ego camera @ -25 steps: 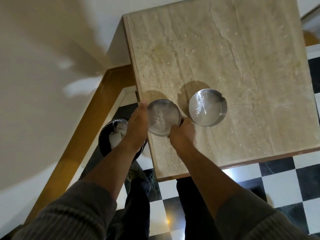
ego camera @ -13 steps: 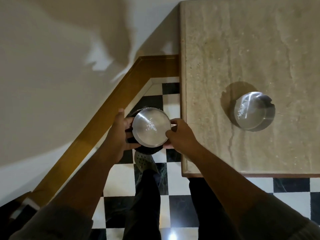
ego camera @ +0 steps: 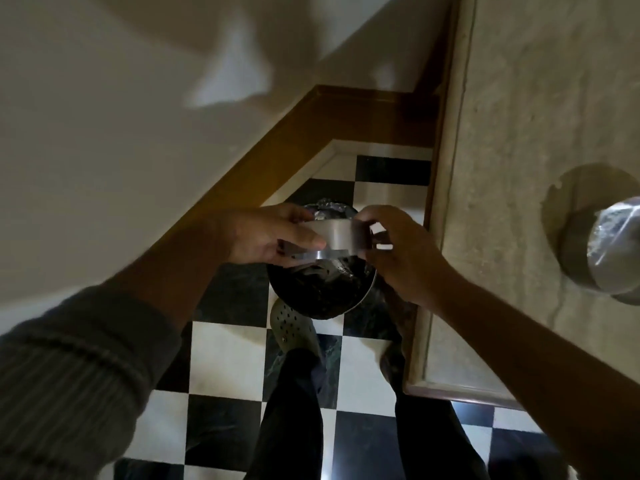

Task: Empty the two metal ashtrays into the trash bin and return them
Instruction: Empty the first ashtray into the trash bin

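I hold one round metal ashtray (ego camera: 337, 237) tipped on its side above the dark trash bin (ego camera: 322, 292), which stands on the floor between the wall and the table. My left hand (ego camera: 270, 237) grips its left rim and my right hand (ego camera: 398, 251) grips its right rim. Its steel side wall faces me and its inside is hidden. The second metal ashtray (ego camera: 609, 251) rests upright on the beige stone table (ego camera: 519, 133) at the right edge of the view, partly cut off.
A wooden skirting board (ego camera: 277, 150) runs along the white wall at the left. The floor is black and white checkered tile (ego camera: 225, 355). My perforated shoe (ego camera: 294, 327) stands just below the bin, and the table's near corner (ego camera: 419, 386) is close to my right leg.
The ashtray was lifted off the table, carried left over the bin, and turned from level onto its side. The view swung left, so the second ashtray slid to the right edge.
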